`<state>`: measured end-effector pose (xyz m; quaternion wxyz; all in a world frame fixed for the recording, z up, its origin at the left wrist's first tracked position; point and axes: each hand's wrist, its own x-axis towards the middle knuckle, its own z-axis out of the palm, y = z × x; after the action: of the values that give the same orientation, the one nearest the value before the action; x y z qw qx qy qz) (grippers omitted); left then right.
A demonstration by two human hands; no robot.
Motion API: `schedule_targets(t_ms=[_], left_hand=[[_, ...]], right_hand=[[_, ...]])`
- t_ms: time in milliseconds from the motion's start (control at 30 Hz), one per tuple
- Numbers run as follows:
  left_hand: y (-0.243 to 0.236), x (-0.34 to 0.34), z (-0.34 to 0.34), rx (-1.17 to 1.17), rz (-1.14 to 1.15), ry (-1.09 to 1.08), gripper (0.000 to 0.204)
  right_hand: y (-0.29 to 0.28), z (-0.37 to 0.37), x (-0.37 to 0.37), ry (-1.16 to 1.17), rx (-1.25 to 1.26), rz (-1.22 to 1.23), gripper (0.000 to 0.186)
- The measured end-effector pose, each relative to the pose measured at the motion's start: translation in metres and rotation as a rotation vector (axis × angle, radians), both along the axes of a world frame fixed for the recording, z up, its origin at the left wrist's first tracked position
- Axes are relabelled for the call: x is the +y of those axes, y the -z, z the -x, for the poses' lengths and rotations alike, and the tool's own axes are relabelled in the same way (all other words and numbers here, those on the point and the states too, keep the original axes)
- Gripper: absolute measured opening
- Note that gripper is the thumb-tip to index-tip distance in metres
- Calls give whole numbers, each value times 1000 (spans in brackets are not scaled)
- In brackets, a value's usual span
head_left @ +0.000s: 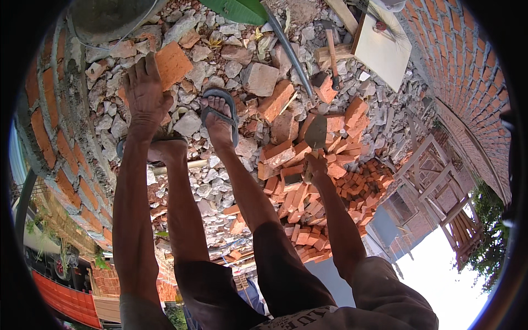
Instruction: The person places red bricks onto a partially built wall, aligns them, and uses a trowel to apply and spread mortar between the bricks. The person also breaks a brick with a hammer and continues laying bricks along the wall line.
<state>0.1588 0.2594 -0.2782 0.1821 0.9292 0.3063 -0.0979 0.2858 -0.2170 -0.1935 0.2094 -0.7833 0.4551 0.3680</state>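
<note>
Grey stone rubble (188, 123) underfoot — left hand (146, 92) stretched over an orange clay brick (174, 65), grip unclear. Right hand (315, 167) clenches a grey metal trowel (315, 132)!

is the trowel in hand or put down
In hand: the trowel has its handle in the closed right hand, with the blade sticking out beyond it.

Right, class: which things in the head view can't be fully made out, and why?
In the head view:
Grey metal trowel: handle partly hidden by the bare right hand.
Flat orange-red brick: partly behind the bare left hand, whose grip is unclear.
Broad green leaf: cut off by the top edge.
Round grey container: likewise cut off.
</note>
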Motion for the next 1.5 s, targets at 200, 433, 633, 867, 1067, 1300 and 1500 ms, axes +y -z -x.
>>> schedule_targets(t_ms=[200,433,633,867,1067,1300,1500], left_hand=[[30,-9,-48,-122,-110,204,94],[30,1,-9,-69,8,225,83],[27,-24,44,-65,91,198,63],[29,-64,54,-27,267,100,54],[17,-92,32,19,564,18,43],[-38,-133,-4,332,1655,-457,75],[-100,-81,8,-126,1981,-657,96]], right_hand=[[14,12,-73,142,-180,139,17],[24,37,-108,419,-279,123,18],[42,57,-69,160,-186,7,28],[107,72,-15,206,-205,-41,36],[71,60,7,251,-142,-276,28],[-22,29,108,501,70,-875,38],[-61,9,228,200,115,-1061,56]])
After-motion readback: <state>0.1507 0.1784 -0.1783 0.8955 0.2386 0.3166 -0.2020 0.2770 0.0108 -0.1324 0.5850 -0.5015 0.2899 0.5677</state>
